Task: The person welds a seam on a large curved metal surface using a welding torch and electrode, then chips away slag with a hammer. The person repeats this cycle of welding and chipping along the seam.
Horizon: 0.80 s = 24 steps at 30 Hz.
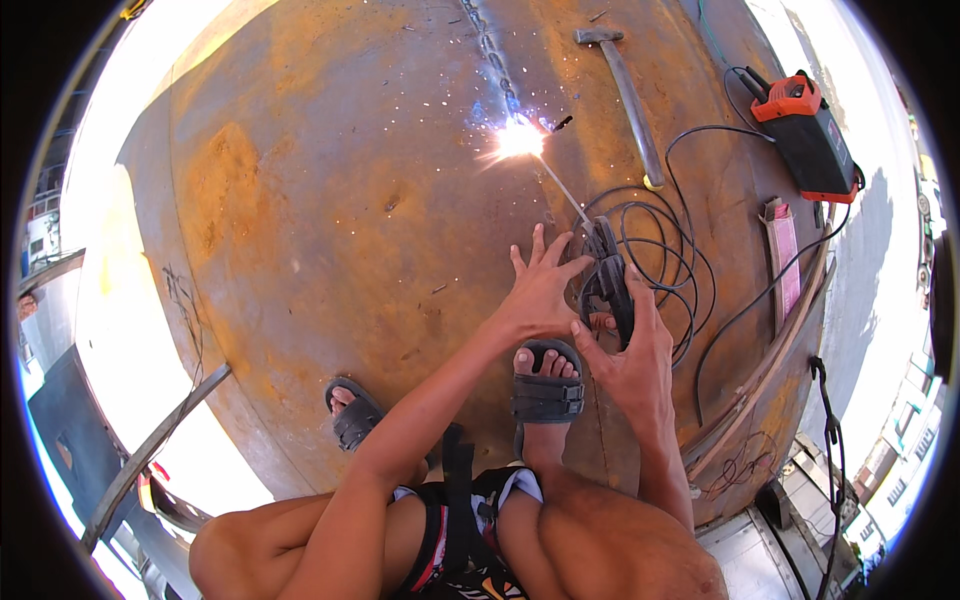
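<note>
My right hand [640, 355] is wrapped round a black electrode holder [612, 275]. A thin welding rod [565, 190] sticks out of the holder toward the far side, and a bright arc [520, 138] with flying sparks burns at its tip. The glare hides the exact contact point. Beyond it, a rough weld bead [488, 48] runs along a seam in the rusty steel plate [330, 200]. My left hand [543, 290] has its fingers spread, close beside the holder; whether its fingertips touch the holder I cannot tell.
A hammer [628, 100] lies right of the arc. An orange and black welding machine [808, 140] stands at the far right, with a coiled black cable [690, 270] on the plate. Near the right edge lies a pink carton [783, 255]. My sandalled feet [547, 385] rest on the plate.
</note>
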### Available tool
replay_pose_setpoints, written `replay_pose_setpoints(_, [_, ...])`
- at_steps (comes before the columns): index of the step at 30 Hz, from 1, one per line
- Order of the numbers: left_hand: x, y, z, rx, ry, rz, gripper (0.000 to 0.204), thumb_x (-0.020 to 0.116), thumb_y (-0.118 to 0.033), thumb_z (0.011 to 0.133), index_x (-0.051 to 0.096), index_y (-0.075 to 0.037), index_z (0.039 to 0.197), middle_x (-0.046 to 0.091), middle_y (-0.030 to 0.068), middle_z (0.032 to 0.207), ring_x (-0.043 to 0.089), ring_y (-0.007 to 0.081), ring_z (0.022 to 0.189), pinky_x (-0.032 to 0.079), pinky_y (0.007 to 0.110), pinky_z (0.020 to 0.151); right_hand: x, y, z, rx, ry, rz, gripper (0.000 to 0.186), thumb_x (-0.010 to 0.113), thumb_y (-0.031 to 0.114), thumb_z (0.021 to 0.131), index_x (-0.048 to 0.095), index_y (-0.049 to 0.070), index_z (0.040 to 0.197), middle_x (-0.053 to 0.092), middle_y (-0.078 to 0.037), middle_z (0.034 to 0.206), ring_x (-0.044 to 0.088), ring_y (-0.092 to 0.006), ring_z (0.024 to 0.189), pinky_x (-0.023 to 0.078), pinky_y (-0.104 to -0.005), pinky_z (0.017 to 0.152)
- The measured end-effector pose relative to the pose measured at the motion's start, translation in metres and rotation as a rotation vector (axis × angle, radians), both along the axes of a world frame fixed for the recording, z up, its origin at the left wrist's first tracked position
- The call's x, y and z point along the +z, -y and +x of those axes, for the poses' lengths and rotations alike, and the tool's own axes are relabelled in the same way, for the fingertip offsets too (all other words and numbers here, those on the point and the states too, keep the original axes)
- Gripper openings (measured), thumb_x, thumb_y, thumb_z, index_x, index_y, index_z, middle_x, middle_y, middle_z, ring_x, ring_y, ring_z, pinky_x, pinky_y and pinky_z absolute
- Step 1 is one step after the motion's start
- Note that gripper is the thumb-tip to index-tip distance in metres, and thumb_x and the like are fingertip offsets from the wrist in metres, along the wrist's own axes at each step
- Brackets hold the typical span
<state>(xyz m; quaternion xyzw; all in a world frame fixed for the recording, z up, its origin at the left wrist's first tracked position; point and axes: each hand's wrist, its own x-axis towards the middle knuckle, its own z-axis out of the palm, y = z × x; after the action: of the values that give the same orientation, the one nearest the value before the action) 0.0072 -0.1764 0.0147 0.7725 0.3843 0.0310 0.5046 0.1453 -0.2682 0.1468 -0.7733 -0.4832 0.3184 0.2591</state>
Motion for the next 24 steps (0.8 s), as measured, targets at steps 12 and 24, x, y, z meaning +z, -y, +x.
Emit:
replay_pose_setpoints(12, [0.0016, 0.0002, 0.0003, -0.008, -0.004, -0.003, 0.106, 0.093, -0.051, 0.058, 0.064, -0.011, 0.152, 0.033, 0.0288, 0.172, 0.004, 0.0585, 0.164, 0.003, 0.087, 0.120, 0.0004, -0.0001, -0.0010, 0.001, 0.011, -0.001, 0.087, 0.088, 0.028, 0.087, 0.047, -0.008, 0.154, 0.066, -0.033, 0.135, 0.071, -0.0467, 0.121, 0.059, -0.0494, 0.100])
replay_pose_setpoints(24, [0.0028, -0.0002, 0.0007, 0.001, -0.009, -0.006, 0.109, 0.094, -0.060, 0.057, 0.065, -0.011, 0.150, 0.033, 0.0284, 0.172, 0.005, 0.0586, 0.164, 0.003, 0.088, 0.120, 0.0008, 0.0002, -0.0008, 0.018, 0.033, 0.021, 0.085, 0.088, 0.027, 0.088, 0.047, -0.008, 0.154, 0.068, -0.031, 0.131, 0.073, -0.0418, 0.115, 0.059, -0.0469, 0.097])
